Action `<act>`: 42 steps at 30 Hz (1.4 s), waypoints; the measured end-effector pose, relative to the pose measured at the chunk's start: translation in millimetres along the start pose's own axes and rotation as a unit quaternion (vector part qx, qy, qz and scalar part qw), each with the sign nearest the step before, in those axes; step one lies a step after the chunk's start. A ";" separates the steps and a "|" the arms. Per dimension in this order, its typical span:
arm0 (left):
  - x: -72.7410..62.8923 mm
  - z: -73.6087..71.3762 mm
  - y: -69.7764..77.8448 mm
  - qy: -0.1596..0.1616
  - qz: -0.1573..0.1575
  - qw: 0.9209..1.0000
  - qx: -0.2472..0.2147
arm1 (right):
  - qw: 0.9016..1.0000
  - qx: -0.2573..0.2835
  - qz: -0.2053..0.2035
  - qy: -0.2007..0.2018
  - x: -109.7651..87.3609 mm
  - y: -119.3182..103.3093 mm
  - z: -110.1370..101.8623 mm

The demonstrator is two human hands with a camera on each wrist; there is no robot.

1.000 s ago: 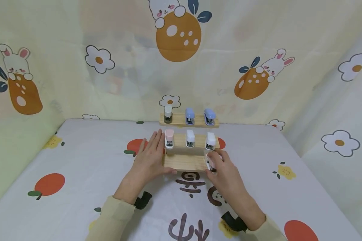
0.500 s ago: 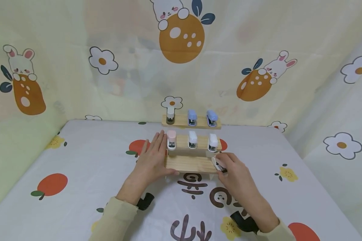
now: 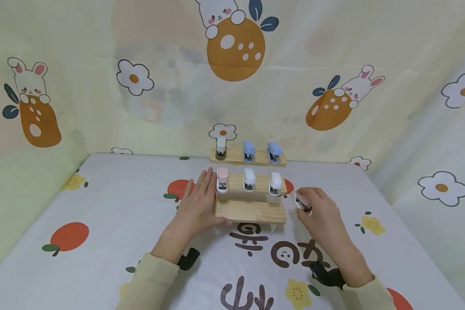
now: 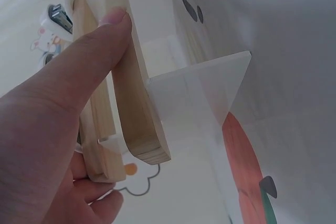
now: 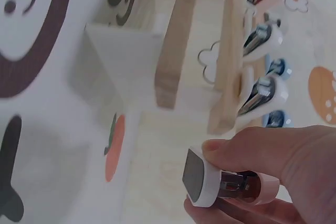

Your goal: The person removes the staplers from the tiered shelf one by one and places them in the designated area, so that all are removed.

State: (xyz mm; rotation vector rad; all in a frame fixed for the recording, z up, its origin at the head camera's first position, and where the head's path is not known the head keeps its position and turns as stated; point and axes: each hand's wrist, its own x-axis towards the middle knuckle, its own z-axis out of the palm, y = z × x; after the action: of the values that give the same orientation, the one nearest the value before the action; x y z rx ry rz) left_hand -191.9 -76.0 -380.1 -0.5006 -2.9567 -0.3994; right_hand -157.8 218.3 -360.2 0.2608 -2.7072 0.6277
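Note:
My right hand [image 3: 322,217] pinches a small stapler [image 5: 211,187] between thumb and fingers, just right of a tiered wooden display rack [image 3: 252,212]. In the right wrist view the stapler is tipped, showing its grey base, white body and a pink end. My left hand [image 3: 196,209] lies along the rack's left end with its fingers straight. Its thumb [image 4: 100,40] presses on the front shelf. Bare wood shows along that shelf. On the middle shelf stand a pink stapler [image 3: 222,178] and two white ones, the nearer to the right end being a white stapler [image 3: 275,183].
The back shelf [image 3: 232,156] bears a pale stapler [image 3: 221,148] and two blue staplers, one a blue stapler [image 3: 249,150] in the middle. Clear side supports [image 4: 202,90] hold the shelves up. A patterned cloth [image 3: 112,224] covers the table, and a printed curtain [image 3: 170,107] hangs behind.
My right hand has lifted the stapler off the front shelf's right end and carried it right, past the rack. My left hand stays at the rack's left end.

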 end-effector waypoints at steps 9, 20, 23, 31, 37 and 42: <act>1.0 0.5 1.0 0.004 0.002 1.000 -0.004 | 1.000 -0.001 0.002 0.016 15.2 21.9 11.9; 1.0 1.3 2.7 -0.001 0.001 1.000 -0.006 | 1.000 -0.011 0.022 -0.013 30.6 40.9 28.6; 0.7 1.4 1.9 0.001 -0.001 1.000 -0.007 | 0.999 -0.015 0.026 -0.022 36.5 45.1 33.6; -0.7 2.1 1.3 0.006 0.002 1.000 -0.006 | 0.997 -0.027 0.039 -0.058 50.8 53.2 45.9; -0.9 1.7 1.5 0.009 0.002 1.000 -0.005 | 0.992 -0.034 0.067 -0.101 55.4 55.7 50.7; -0.9 0.3 0.8 0.010 0.001 1.000 -0.001 | 0.985 -0.030 0.098 -0.142 55.9 54.0 52.4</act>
State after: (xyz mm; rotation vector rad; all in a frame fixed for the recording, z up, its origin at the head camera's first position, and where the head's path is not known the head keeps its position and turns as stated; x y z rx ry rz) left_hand -190.8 -75.5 -380.4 -0.4968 -2.9356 -0.4061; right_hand -238.4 236.7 -404.6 0.0730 -3.0468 0.6010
